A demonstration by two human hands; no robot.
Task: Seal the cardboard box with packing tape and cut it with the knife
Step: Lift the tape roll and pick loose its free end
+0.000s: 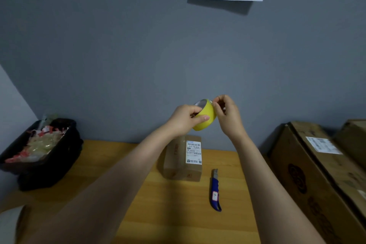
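While both arms reach out above the wooden table, the left hand grips a yellow roll of packing tape, thumb across its face. Right hand pinches at the roll's far-right edge, fingers curled. Small cardboard box, label up, sits on the table below the hands. Blue knife lies just right of it, untouched. Black bin of scraps far left; big cartons right.
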